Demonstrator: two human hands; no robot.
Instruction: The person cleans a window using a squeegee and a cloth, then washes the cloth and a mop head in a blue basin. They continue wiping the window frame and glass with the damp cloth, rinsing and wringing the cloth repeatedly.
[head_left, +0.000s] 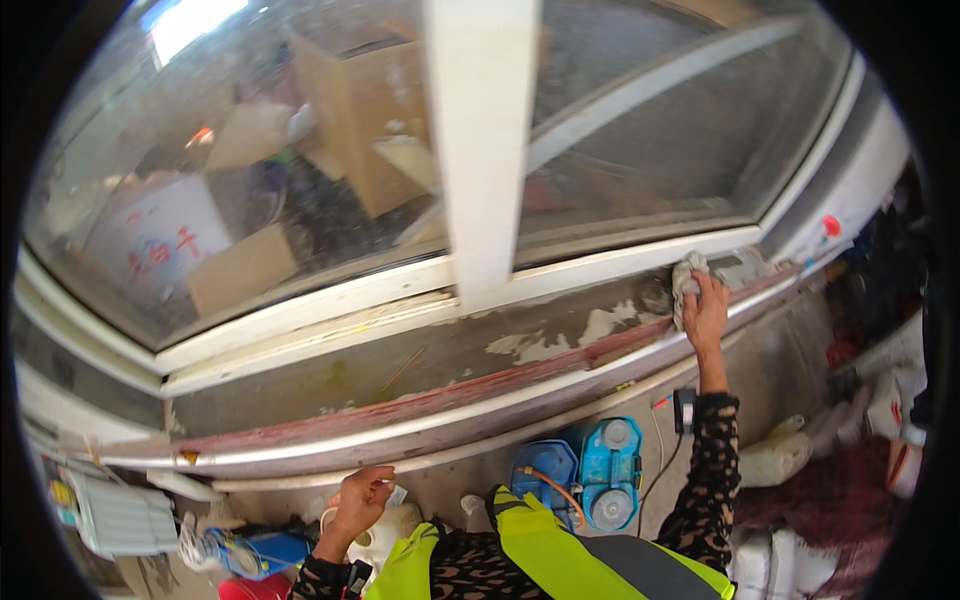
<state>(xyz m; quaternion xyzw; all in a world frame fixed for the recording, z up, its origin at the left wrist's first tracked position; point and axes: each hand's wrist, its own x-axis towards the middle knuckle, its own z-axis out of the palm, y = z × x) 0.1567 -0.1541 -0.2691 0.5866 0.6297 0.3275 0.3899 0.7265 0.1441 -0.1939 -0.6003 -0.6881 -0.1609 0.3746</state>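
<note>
My right hand (706, 309) grips a crumpled grey-white rag (687, 276) and presses it on the right part of the windowsill (457, 356). The sill is grey with pale flaking patches (600, 321), and a worn red strip (480, 386) runs along its front edge. A thin straw-like stick (403, 369) lies on the sill's left half. Behind it stands a white-framed window (484, 172) with dusty panes. Low in front of me, my left hand (364, 499) hangs apart from the sill with curled fingers; whether they hold anything is unclear.
A white pipe (420, 433) runs along the wall below the sill. On the floor are blue sprayer-like tanks (611, 472), a blue machine (259, 551), a grey lidded bin (120, 514) and a pale plastic jug (776, 457). Cardboard boxes (375, 112) stand behind the glass.
</note>
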